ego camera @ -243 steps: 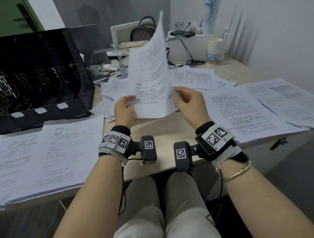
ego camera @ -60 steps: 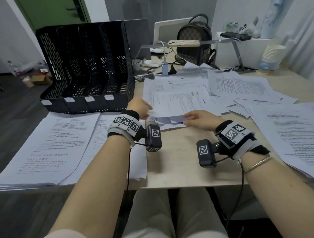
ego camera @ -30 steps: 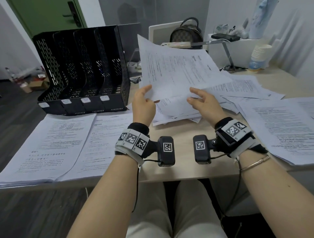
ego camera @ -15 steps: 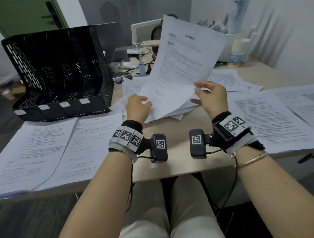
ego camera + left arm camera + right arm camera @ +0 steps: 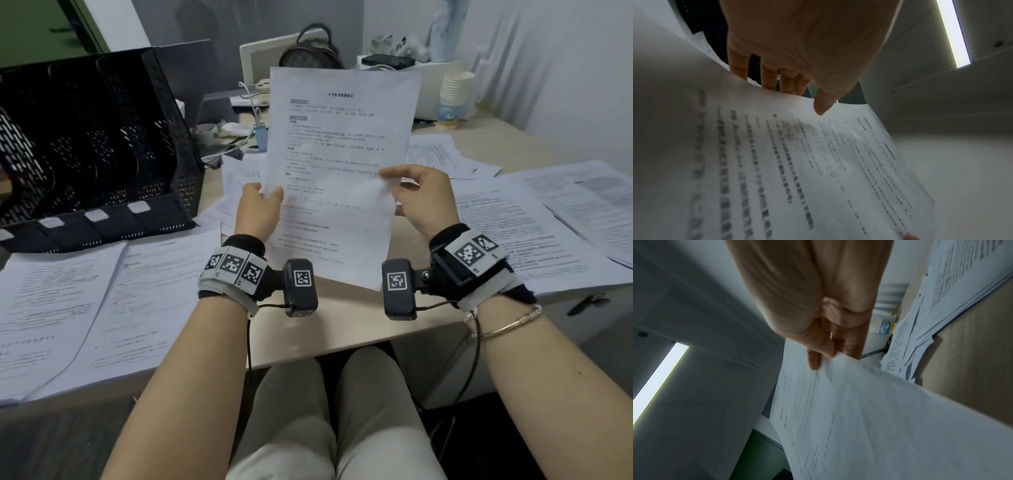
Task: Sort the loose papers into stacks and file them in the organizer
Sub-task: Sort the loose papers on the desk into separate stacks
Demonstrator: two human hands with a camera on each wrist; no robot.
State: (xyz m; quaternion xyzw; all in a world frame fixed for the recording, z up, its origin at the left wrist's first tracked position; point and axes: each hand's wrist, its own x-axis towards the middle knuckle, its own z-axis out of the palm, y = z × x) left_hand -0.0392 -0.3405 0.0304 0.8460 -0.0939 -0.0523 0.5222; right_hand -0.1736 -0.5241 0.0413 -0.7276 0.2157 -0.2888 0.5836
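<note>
I hold a printed sheet (image 5: 337,164) upright above the desk, its text facing me. My left hand (image 5: 258,209) pinches its left edge, thumb on the front and fingers behind, as the left wrist view shows with the sheet (image 5: 797,162). My right hand (image 5: 423,198) pinches the right edge; the right wrist view shows thumb and fingers closed on the sheet (image 5: 859,402). The black mesh organizer (image 5: 92,144) stands at the left with several slots. Loose papers (image 5: 239,178) lie in a heap behind the held sheet.
Two paper stacks (image 5: 85,308) lie at the front left and more stacks (image 5: 534,233) at the right. Paper cups (image 5: 455,92), a bag (image 5: 310,51), a phone (image 5: 387,61) and cables (image 5: 239,144) crowd the desk's far side. Bare desk (image 5: 342,315) shows near my wrists.
I lifted the sheet off the heap and turned it from tilted to upright and square to me. Both hands kept hold of its edges.
</note>
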